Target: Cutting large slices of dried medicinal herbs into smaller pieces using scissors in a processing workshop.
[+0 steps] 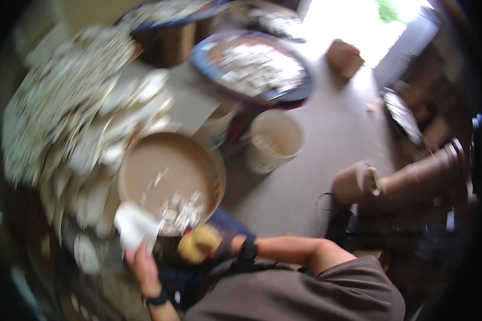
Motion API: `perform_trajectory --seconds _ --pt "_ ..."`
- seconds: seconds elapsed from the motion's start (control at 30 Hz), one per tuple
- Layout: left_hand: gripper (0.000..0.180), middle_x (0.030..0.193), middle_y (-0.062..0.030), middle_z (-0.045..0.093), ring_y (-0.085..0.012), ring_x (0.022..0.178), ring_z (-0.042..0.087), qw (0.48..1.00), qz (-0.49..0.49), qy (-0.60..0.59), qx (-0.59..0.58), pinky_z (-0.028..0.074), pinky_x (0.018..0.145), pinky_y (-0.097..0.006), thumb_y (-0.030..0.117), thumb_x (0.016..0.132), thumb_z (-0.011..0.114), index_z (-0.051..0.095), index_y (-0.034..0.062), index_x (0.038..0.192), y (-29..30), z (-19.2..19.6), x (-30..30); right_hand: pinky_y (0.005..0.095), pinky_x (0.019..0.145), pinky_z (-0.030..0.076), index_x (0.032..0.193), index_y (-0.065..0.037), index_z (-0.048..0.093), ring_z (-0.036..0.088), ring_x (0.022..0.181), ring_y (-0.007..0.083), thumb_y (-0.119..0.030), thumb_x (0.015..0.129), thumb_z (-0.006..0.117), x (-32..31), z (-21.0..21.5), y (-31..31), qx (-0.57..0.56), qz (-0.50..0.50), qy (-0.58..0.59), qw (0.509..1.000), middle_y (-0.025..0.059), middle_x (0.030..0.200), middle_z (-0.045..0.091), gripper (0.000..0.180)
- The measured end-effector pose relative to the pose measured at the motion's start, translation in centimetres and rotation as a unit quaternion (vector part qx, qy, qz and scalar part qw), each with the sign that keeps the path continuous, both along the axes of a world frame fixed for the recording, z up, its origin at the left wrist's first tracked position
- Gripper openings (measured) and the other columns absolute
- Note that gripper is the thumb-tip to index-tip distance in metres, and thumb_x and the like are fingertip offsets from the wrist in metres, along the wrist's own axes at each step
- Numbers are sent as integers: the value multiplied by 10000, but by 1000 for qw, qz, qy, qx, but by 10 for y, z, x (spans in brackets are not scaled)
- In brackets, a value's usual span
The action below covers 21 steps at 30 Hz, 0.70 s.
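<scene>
Sheet (pixel 136 224) is pinched in left hand (pixel 143 265) near basin (pixel 174 152); right hand's (pixel 200 244) grip too blurred to tell

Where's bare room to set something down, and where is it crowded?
Far part of the basin, beyond the white scraps; floor between the pale bucket and brown cylinder. Crowded: the basin's near side, by the gloved right hand, and left of the basin, with piled pale sheets.

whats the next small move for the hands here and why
Probably bring the white flat piece toward the gloved right hand, above the basin. The left hand holds it by its near edge, the right hand is close by, and small white pieces lie in the basin. Blur hides whether the right hand grips anything.
</scene>
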<state>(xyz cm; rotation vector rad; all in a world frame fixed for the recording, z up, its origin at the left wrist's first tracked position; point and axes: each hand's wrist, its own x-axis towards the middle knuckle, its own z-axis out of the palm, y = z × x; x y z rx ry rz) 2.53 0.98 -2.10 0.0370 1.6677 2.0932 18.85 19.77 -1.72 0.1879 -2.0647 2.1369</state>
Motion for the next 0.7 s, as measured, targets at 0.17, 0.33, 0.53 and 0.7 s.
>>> perform_trajectory --seconds 0.17,0.33,0.53,0.7 --pt "404 1091 -104 545 -195 939 570 997 5 -13 70 529 726 -345 -2 808 536 408 41 1188 19 25 6 362 935 381 1200 -82 484 492 1098 285 -248 805 593 -4 -33 3 -110 69 -85 988 119 1194 514 442" --pt "388 1064 -105 563 -205 867 607 997 29 -33 58 535 642 -290 27 833 520 383 62 1194 0 32 6 375 932 421 1118 28 477 541 1020 247 -93 875 492 -8 -59 -20 -401 -16 -231 886 139 1115 544 271" --pt "383 1048 -104 573 -188 871 608 999 16 -27 29 531 642 -281 41 836 526 383 63 1191 -12 35 8 334 937 412 1125 -2 480 529 1044 212 -108 895 473 -28 -52 -30 -328 98 -135 930 120 1116 544 253" --pt "443 1047 -111 577 -155 872 601 997 -73 -1 -22 535 653 -276 47 816 560 371 21 1216 -18 37 9 292 1019 317 1292 -68 369 422 1179 164 -84 820 615 -22 -85 -29 -290 101 -129 943 79 1283 428 533"
